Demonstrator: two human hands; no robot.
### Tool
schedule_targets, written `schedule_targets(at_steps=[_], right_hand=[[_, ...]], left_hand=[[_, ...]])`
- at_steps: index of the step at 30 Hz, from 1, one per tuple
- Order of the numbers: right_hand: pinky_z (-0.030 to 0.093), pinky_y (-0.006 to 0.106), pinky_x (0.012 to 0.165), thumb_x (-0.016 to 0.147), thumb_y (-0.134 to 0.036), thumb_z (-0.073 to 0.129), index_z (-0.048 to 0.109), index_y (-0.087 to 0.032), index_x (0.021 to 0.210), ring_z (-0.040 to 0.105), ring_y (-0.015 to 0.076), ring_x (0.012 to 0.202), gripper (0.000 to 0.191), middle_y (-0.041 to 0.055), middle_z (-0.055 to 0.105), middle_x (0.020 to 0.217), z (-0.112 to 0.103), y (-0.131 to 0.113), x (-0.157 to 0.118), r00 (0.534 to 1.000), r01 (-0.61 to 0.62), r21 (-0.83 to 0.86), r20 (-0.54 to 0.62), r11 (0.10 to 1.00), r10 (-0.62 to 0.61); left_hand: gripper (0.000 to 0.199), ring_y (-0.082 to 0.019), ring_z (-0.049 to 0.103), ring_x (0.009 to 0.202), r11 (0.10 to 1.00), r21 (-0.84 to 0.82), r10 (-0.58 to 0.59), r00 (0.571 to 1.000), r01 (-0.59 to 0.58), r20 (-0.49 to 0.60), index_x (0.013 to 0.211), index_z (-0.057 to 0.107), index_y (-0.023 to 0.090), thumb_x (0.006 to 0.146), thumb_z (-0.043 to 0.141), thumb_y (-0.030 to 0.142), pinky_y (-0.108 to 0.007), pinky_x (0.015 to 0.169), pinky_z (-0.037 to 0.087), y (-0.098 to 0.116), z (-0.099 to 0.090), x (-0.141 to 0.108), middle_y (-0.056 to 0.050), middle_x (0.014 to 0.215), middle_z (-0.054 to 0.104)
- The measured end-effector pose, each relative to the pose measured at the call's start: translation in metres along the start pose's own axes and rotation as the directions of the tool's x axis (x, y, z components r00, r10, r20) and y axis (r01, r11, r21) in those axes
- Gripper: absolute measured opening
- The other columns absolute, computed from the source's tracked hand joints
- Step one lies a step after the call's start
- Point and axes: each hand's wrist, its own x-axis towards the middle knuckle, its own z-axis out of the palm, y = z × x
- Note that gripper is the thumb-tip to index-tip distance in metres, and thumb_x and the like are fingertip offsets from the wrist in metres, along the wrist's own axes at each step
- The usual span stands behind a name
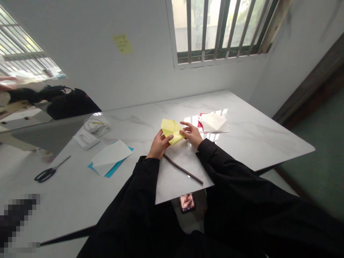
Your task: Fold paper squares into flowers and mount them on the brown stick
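Two hands, the left hand (159, 144) and right hand (191, 134), pinch a folded yellow paper square (172, 129) mid-way along a white marble table (249, 143).
Fingers and thumbs close on opposite sides, apparently keeping the folds aligned; a thin brown stick (182, 169) lies just below.

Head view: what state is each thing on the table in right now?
yellow paper: folded, creased, held up
left hand: holding its lower edge
right hand: holding its right corner
white sheet: lying on blue sheet
white stack: lying on red paper
scissors: closed, lying flat
stick: lying flat
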Motion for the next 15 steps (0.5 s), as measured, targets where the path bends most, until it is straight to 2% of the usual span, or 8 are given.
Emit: schedule_targets(at_steps=[4, 7, 12, 15], right_hand=[[0.042, 0.026, 0.053, 0.071, -0.051, 0.085, 0.066, -0.019, 0.137, 0.055, 0.0116, 0.061, 0.077, -0.0018, 0.067, 0.083, 0.004, -0.002, -0.003, 1.0, -0.004, -0.013, 0.0, 1.0, 0.004], [0.041, 0.026, 0.053, 0.071, -0.053, 0.086, 0.069, -0.018, 0.131, 0.052, 0.0115, 0.058, 0.072, -0.0029, 0.065, 0.076, 0.007, -0.003, -0.006, 1.0, -0.022, -0.037, 0.019, 0.999, 0.022], [0.039, 0.027, 0.054, 0.067, -0.055, 0.089, 0.075, -0.016, 0.102, 0.056, 0.0139, 0.063, 0.054, 0.0013, 0.069, 0.078, 0.01, -0.005, -0.009, 0.993, -0.057, -0.074, 0.098, 0.996, 0.064], [0.041, 0.027, 0.056, 0.064, -0.055, 0.093, 0.073, -0.017, 0.092, 0.06, 0.0163, 0.069, 0.051, 0.0036, 0.073, 0.083, 0.012, -0.005, -0.01, 0.991, -0.059, -0.053, 0.117, 0.997, 0.065]], left_hand=[[0.079, -0.032, 0.077, 0.109, 0.999, 0.043, 0.009, 0.998, -0.006, -0.059, 0.131, 0.065, 0.016, 0.061, 0.097, 0.033, -0.043, 0.095, 0.062, -0.008, -0.003, 0.002, -0.015, 0.12, 0.079], [0.07, -0.033, 0.076, 0.11, 0.998, 0.061, 0.023, 0.997, -0.018, -0.079, 0.124, 0.069, 0.014, 0.063, 0.095, 0.035, -0.044, 0.097, 0.06, -0.012, -0.005, 0.003, -0.015, 0.119, 0.08], [0.069, -0.03, 0.078, 0.099, 0.999, 0.037, 0.041, 0.996, -0.038, -0.085, 0.124, 0.069, 0.014, 0.066, 0.094, 0.039, -0.042, 0.094, 0.061, -0.013, -0.009, 0.0, -0.014, 0.112, 0.081], [0.07, -0.027, 0.079, 0.09, 0.999, 0.026, 0.021, 0.993, -0.018, -0.114, 0.126, 0.066, 0.014, 0.067, 0.095, 0.04, -0.039, 0.089, 0.06, -0.009, -0.009, -0.002, -0.013, 0.104, 0.082]])
